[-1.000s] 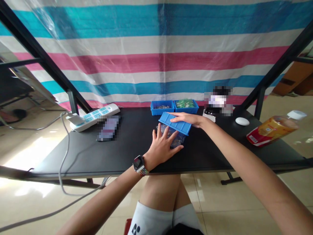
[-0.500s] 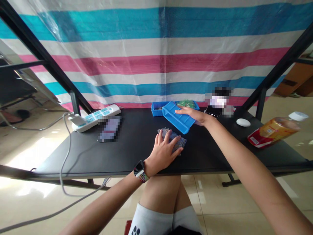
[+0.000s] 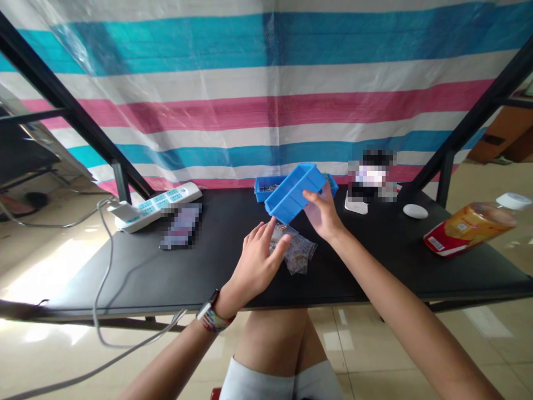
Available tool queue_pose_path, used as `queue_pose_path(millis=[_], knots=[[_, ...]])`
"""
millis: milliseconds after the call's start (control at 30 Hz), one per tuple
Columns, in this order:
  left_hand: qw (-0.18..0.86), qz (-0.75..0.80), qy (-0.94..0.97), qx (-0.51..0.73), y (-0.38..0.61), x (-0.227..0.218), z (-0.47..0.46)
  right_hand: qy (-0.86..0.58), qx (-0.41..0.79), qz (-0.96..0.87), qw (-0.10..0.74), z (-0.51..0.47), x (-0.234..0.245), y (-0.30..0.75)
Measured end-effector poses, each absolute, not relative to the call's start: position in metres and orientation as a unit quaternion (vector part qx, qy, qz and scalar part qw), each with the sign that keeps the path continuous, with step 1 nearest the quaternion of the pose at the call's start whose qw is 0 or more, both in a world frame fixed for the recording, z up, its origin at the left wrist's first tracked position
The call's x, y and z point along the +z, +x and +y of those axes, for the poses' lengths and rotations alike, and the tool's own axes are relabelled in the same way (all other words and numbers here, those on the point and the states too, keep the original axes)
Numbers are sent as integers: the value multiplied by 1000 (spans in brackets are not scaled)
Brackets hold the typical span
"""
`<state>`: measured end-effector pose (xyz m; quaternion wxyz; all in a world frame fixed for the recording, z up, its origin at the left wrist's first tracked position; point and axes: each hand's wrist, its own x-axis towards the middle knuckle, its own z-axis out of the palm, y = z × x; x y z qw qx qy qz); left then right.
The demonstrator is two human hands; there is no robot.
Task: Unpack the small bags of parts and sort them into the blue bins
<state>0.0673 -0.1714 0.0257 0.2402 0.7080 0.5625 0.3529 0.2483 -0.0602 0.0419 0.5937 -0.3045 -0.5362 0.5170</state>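
My right hand (image 3: 321,214) grips a small blue plastic bin (image 3: 293,191) and holds it tilted above the black table (image 3: 208,261). Below it several clear plastic bags of small parts (image 3: 297,253) lie in a heap on the table. My left hand (image 3: 256,261) has its fingers apart and rests at the left side of the bags, touching them. A watch with a striped band is on my left wrist.
Two blue bins (image 3: 266,189) stand at the table's back edge, mostly hidden behind the lifted bin. A white power strip (image 3: 156,205) and its cable lie back left, a dark flat object (image 3: 181,225) beside it. A white mouse (image 3: 415,211) and a bottle (image 3: 470,223) lie right.
My right hand has lifted the blue bin off the bags and turned it upright and higher. My left hand slid back to the bags' left side. The bags lie uncovered.
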Motion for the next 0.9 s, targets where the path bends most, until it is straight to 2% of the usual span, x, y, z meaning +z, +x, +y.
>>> queue_pose_path(millis=[133, 300, 467, 600, 733, 900], knots=[[500, 496, 505, 499, 61, 42, -149, -295, 495, -532, 621, -74, 32, 226], [613, 416, 265, 617, 44, 56, -121, -261, 514, -574, 581, -89, 21, 217], [589, 395, 147, 689, 18, 59, -96, -277, 535, -653, 459, -100, 20, 222], [528, 408, 129, 734, -6, 53, -71, -310, 482, -702, 424, -101, 18, 229], [463, 451, 135, 751, -27, 43, -48, -399, 366, -740, 400, -84, 15, 238], [428, 513, 142, 730, -34, 33, -28, -488, 107, -810, 307, -47, 25, 243]])
